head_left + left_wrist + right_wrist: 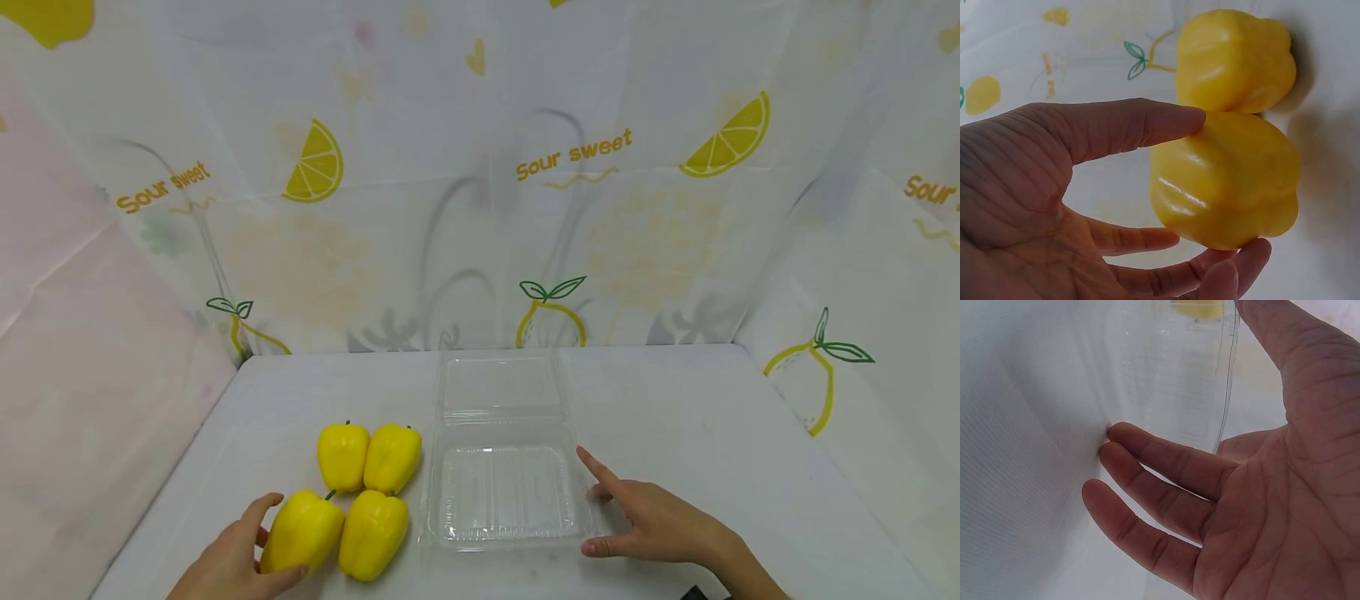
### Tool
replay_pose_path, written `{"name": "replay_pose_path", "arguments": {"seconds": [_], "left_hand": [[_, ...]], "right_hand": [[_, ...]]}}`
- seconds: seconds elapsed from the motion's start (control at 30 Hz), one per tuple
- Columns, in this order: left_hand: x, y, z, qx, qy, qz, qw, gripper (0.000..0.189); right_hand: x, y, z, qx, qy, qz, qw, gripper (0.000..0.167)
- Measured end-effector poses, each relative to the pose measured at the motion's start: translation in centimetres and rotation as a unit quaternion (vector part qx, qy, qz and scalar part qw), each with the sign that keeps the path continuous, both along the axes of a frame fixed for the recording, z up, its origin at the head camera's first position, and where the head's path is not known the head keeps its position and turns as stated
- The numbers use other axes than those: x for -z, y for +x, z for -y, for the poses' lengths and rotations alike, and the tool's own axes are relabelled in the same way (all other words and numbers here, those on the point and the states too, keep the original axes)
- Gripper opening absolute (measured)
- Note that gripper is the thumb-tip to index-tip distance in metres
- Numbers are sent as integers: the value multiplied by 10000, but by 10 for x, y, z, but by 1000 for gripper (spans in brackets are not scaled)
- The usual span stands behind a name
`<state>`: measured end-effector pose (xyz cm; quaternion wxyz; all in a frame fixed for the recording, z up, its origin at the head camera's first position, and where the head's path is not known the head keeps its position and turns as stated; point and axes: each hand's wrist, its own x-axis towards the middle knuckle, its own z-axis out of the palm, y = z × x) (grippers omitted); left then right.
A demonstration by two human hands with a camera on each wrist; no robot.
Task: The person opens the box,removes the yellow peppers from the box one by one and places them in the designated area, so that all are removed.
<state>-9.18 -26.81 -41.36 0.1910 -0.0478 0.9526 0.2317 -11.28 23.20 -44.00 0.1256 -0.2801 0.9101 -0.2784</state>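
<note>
My left hand (234, 557) holds a yellow bell pepper (302, 533) at the near left, thumb on one side and fingers on the other. In the left wrist view, the thumb lies against the upper side of that pepper and the fingertips touch its lower side. Three more yellow bell peppers (373, 535) stand close by, one beside it and two behind. A clear plastic clamshell box (510, 492) lies with its lid raised back, to the right of the peppers. Beside the box's right rim, my right hand (652, 518) rests with fingers spread, holding nothing.
A white-covered table (720, 433) carries everything. Behind it hangs a white curtain (405, 250) with lemon prints, and more cloth closes in both sides. The box's hinged lid (501, 383) reaches toward the table's back edge.
</note>
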Motion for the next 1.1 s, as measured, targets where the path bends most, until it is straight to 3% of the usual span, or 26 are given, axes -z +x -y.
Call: {"name": "replay_pose_path", "arguments": {"seconds": [0.43, 0.77, 1.1], "left_hand": [[10, -5, 1, 328, 115, -182, 9992, 88], [14, -8, -2, 233, 260, -90, 9994, 92], [14, -9, -2, 379, 438, -166, 9982, 87]], "right_hand": [[0, 0, 0, 34, 49, -2, 10000, 106], [-1, 1, 1, 73, 92, -4, 9999, 106], [0, 2, 0, 23, 53, -41, 10000, 105]]}}
